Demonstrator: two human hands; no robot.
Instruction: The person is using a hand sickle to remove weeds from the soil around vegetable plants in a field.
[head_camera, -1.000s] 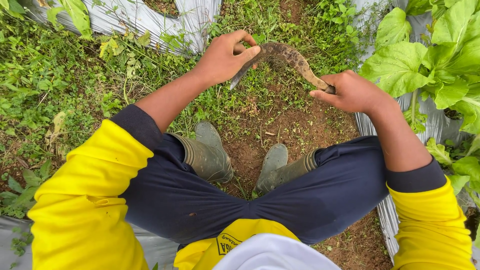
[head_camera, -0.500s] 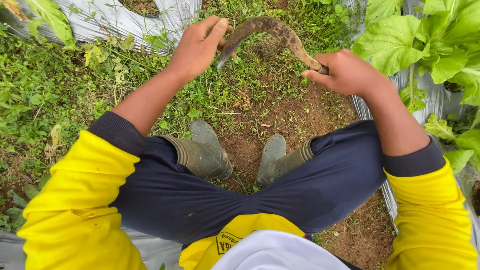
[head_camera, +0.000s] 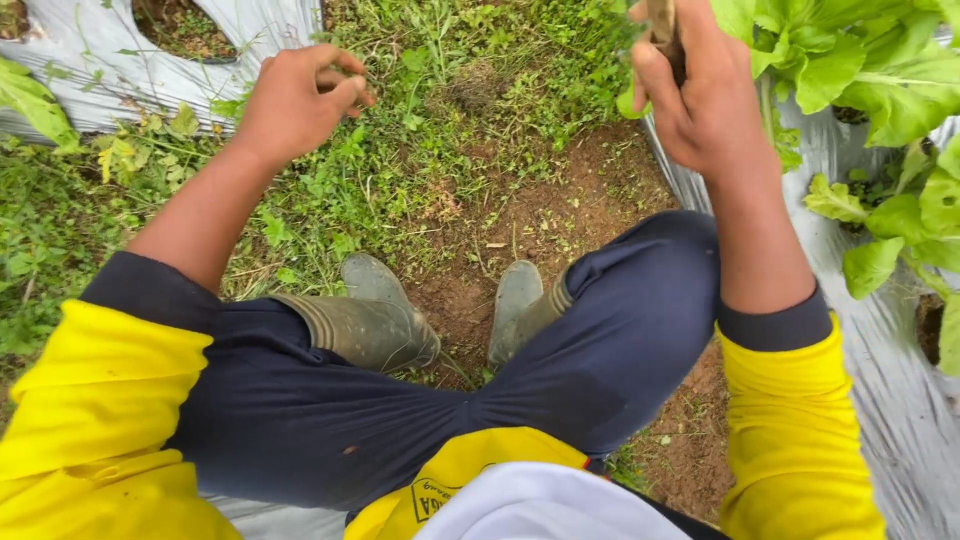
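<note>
I am squatting in a dirt furrow, knees apart, in yellow sleeves and dark trousers. My right hand (head_camera: 700, 95) is raised at the top right, closed around the wooden handle of a sickle (head_camera: 663, 28); the blade runs out of the picture. My left hand (head_camera: 298, 100) hovers over the weeds at the top left with its fingers curled in against the thumb. Nothing clear shows inside it. My two green rubber boots (head_camera: 375, 320) stand on bare brown soil (head_camera: 560, 215) between my knees.
Low green weeds (head_camera: 420, 150) cover the furrow ahead and to the left. Silver plastic mulch (head_camera: 880, 400) lines the right bed, with leafy green plants (head_camera: 860, 60) growing through it. More mulch with a planting hole (head_camera: 190, 30) lies at the top left.
Both hands have come apart. The right hand lifted the sickle up and rightward, so the blade left the view. The left hand let go of the blade tip and closed.
</note>
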